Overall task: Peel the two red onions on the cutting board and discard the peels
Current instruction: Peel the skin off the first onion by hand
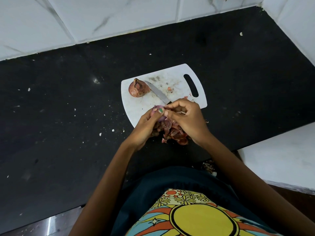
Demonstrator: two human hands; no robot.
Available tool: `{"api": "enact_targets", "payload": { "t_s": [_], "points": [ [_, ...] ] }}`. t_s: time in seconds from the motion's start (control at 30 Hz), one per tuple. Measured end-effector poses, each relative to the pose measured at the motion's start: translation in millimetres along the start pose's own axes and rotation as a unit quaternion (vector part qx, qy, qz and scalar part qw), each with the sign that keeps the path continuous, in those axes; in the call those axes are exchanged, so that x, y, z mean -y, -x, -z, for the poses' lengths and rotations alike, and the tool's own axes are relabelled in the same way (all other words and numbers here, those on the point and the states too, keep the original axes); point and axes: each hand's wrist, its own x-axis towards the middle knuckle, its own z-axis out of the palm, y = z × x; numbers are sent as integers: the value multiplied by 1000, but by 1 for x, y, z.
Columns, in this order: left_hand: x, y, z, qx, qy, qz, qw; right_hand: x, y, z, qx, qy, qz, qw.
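Note:
A white cutting board (177, 77) lies on the black counter. One red onion (138, 88) sits unpeeled at its left end, still in its dry skin. My left hand (144, 128) grips the other red onion (157, 111), whose purple flesh shows, just above the board's near edge. My right hand (185, 116) pinches at that onion's skin from the right. A pile of peels (172, 132) lies under my hands at the board's near edge. A knife (157, 92) rests on the board, its blade pointing toward the unpeeled onion and its handle hidden by my right hand.
The black counter (68, 116) is speckled with small scraps. White tiled walls (102, 16) stand behind and at the right. A white ledge (281, 155) sits at the lower right.

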Motion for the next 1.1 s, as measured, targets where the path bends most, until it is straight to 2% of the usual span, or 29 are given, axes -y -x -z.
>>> {"api": "enact_targets", "payload": {
  "t_s": [0.3, 0.57, 0.83, 0.9, 1.0, 1.1],
  "points": [
    [-1, 2, 0, 13, 23, 7, 1000, 3, 0, -1, 0, -26, -31, 999],
    [1, 0, 3, 48, 86, 14, 995, 2, -2, -4, -11, -108, -65, 992],
    [2, 2, 3, 82, 141, 56, 985, 5, -7, -1, -52, -283, -159, 944],
    [3, 4, 2, 83, 139, 54, 985, 4, -8, 1, -64, -233, -147, 959],
    [-1, 5, -2, 73, 114, 43, 990, -1, -6, 2, -91, -65, -86, 990],
    [-5, 6, -3, 79, 111, 33, 990, -10, -3, 4, -74, 108, -5, 991]
  ]
}}
